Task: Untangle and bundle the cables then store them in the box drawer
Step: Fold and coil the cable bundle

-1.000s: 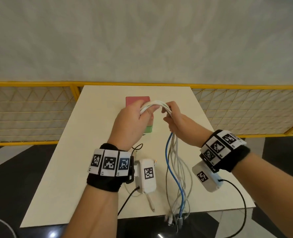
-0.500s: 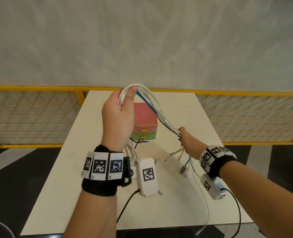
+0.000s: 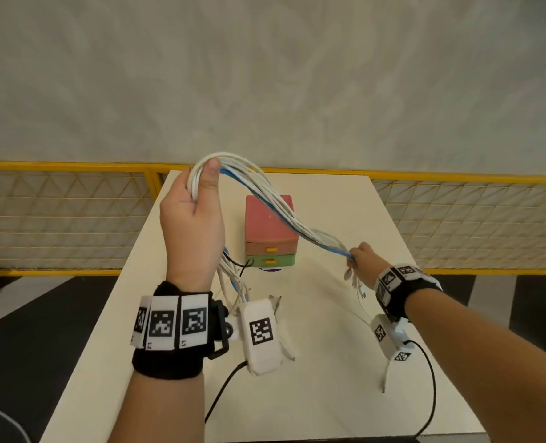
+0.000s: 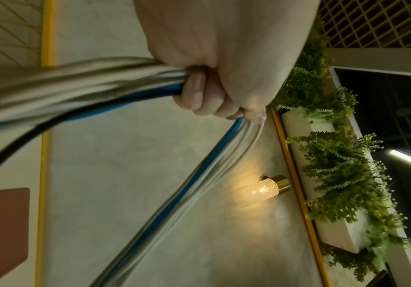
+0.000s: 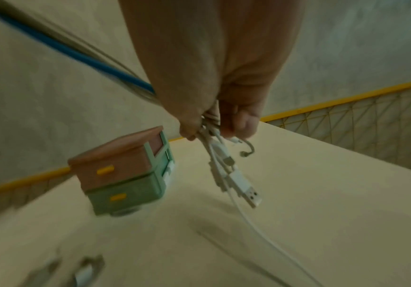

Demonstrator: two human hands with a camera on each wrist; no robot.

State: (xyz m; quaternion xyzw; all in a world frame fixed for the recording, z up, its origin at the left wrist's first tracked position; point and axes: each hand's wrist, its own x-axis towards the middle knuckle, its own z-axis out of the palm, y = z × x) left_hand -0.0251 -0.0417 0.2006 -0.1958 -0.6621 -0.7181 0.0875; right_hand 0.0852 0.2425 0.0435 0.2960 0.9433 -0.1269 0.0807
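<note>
A bundle of white cables with one blue cable (image 3: 275,206) runs in an arc between my two hands above the table. My left hand (image 3: 198,199) grips the folded top of the bundle (image 4: 116,85), raised high at the left. My right hand (image 3: 361,257) grips the bundle near its plug ends (image 5: 236,174), which hang below the fingers, low at the right. The box (image 3: 270,231) stands on the table between the hands, a pink drawer over a green drawer (image 5: 125,196), both closed, with yellow handles. Loose cable ends hang under my left wrist.
The cream table (image 3: 329,362) has free surface in front of the box. A yellow mesh railing (image 3: 57,219) runs behind and beside the table, with a grey wall beyond. Black sensor leads trail from my wrists over the near table edge.
My hands have pulled apart: the left has lifted the bundle's fold up and left, the right has slid down the cables to the plug ends at the lower right.
</note>
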